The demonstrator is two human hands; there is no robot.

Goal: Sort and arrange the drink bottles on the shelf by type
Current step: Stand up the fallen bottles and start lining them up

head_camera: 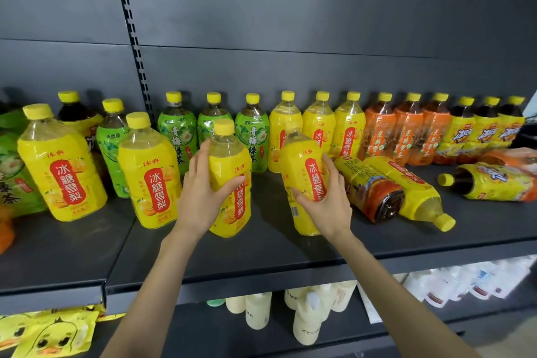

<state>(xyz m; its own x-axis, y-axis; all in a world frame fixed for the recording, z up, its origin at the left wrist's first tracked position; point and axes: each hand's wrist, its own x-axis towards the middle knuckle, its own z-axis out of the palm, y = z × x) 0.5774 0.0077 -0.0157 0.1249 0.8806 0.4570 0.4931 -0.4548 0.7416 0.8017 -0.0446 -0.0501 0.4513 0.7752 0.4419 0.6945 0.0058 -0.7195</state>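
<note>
My left hand (203, 195) grips a yellow pear-drink bottle (232, 206) standing upright at the middle of the dark shelf (261, 253). My right hand (325, 200) grips a second yellow pear-drink bottle (302, 171), tilted slightly left, just to its right. Two more yellow bottles (148, 171) stand to the left. Along the back run green tea bottles (175, 131), yellow bottles (319, 125), orange bottles (406, 131) and dark tea bottles (488, 131). Lying on their sides at the right are a dark tea bottle (369, 186), a yellow bottle (418, 195) and another dark tea bottle (488, 183).
A slotted upright (130, 35) divides the back panel. Left shelf section holds mixed green, dark and yellow bottles. Below are pale bottles (308, 320), white pouches (465, 282) and yellow duck-print packs (52, 334). Bare shelf runs along the front edge.
</note>
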